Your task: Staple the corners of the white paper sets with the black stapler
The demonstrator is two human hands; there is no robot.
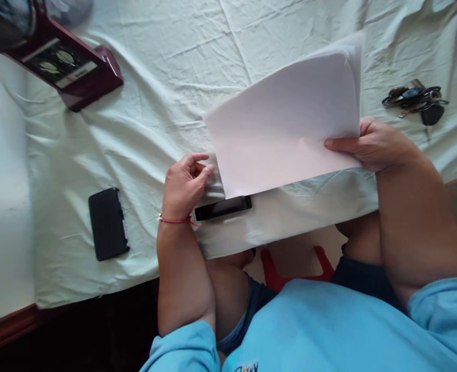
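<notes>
A small stack of white paper sheets point(286, 119) is held up over the cloth, slightly bowed, with its layers showing at the far right corner. My right hand point(375, 144) grips the stack at its near right side, thumb on top and the other fingers mostly hidden beneath. Just off the left edge of the sheets is my left hand point(187, 181), holding nothing, its fingers partly curled with thumb and index apart. Under the near left corner of the paper lies a long black object point(222, 208), shaped like a stapler, close to my left wrist.
A pale green cloth point(166, 82) covers the table, with wrinkles throughout. At the left rests a black phone-like case point(107, 225). A dark red stand with a picture panel point(84, 77) occupies the far left. A bunch of keys point(418, 101) lies at the right.
</notes>
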